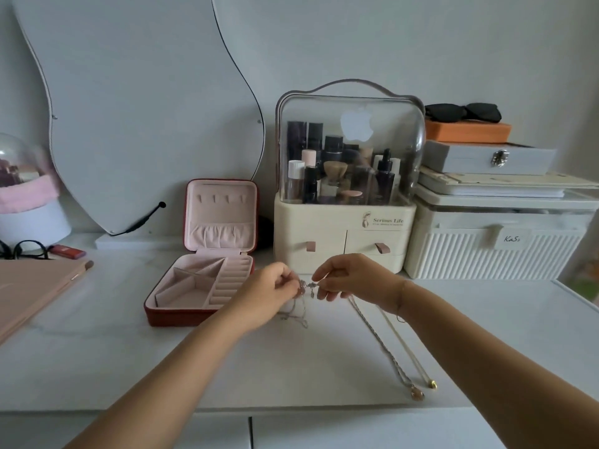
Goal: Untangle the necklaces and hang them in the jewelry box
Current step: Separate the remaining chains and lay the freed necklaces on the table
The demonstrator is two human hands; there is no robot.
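A red jewelry box point(181, 314) with a pink lining stands open on the white table, its lid upright and showing a row of small hooks point(221, 199). Just right of it, my left hand point(266, 294) and my right hand point(351, 280) each pinch an end of a thin silver necklace point(307, 285) held a little above the table; its chain droops to the tabletop below my left hand. Two more necklaces lie stretched out on the table to the right: a twisted silver one point(384, 345) with an amber pendant and a pale one point(409, 350) with a gold pendant.
A cream cosmetics organizer point(345, 236) with a clear dome stands behind my hands. White storage boxes point(492, 251) are stacked at the right. A curved mirror point(146, 108) leans on the wall; a pink tablet point(35, 286), glasses and a small red item lie at the left.
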